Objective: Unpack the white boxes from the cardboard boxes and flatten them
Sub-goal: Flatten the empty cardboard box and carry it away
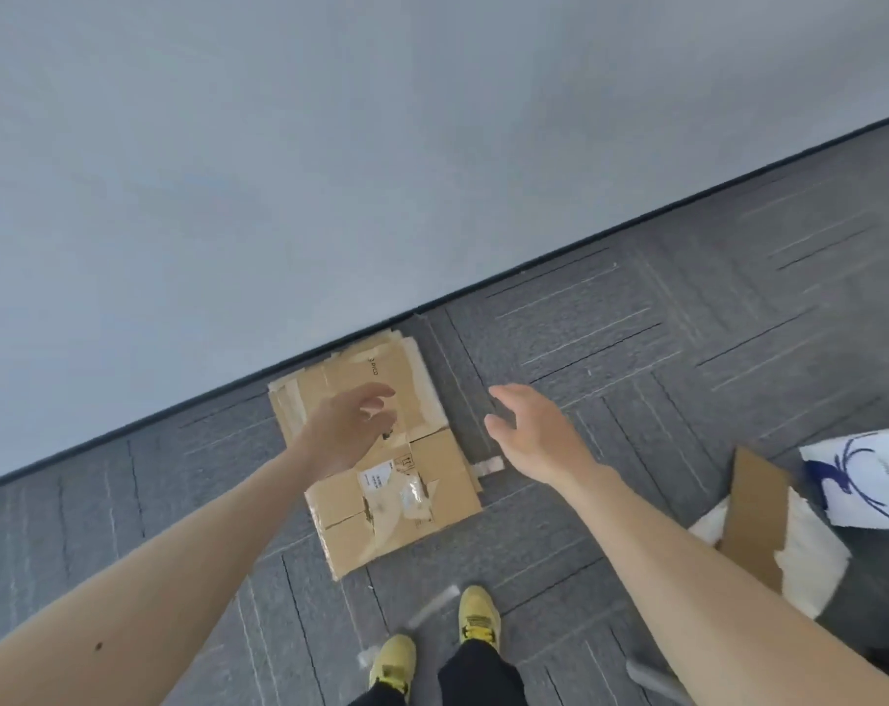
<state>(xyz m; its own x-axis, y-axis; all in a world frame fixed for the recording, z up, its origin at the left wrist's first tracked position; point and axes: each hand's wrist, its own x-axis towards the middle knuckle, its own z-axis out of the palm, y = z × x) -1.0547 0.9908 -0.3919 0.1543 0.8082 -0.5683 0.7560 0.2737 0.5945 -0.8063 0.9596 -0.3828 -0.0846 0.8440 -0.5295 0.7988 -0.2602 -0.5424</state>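
Observation:
A stack of flattened brown cardboard boxes [422, 481] lies on the grey carpet against the foot of the wall, with tape strips and a torn label on the top sheet. My left hand [350, 425] hovers above the stack's upper half, fingers relaxed and loosely spread, holding nothing. My right hand [529, 430] hangs over the carpet just right of the stack, fingers relaxed, empty. At the right edge lies a white box [870, 481] with a blue logo.
A brown cardboard flap [755, 517] with white foam padding [809, 563] lies at the right. The pale wall [330, 170] fills the upper view. My yellow shoes [478, 614] stand below the stack, with scraps of clear tape [432, 606] on the carpet.

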